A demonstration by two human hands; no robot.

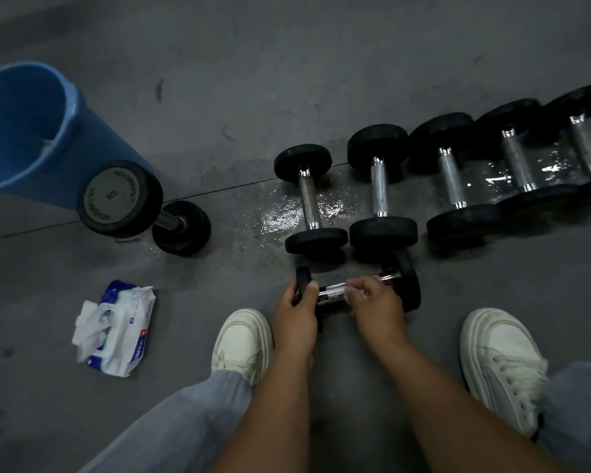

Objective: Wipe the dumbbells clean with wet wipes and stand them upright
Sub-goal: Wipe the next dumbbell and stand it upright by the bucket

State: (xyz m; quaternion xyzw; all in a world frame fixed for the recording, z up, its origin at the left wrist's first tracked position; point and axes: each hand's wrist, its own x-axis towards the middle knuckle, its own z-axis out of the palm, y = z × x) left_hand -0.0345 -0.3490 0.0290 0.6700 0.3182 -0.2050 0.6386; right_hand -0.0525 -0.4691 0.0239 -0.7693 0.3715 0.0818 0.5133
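Note:
A small black dumbbell [405, 285] with a chrome handle lies sideways on the grey floor between my feet. My left hand [296, 312] grips its left weight. My right hand [372, 302] is curled round the handle, with a bit of white wipe [357, 295] showing between the fingers. Behind it, several black dumbbells [379, 186] lie in a row running to the right. One dumbbell [123, 199] stands upright at the left. An open pack of wet wipes [116, 329] lies on the floor at the left.
A blue bin [48, 131] stands at the far left, right behind the upright dumbbell. Wet patches shine on the floor [280, 213] around the row. My white shoes [243, 339] sit on either side of my hands.

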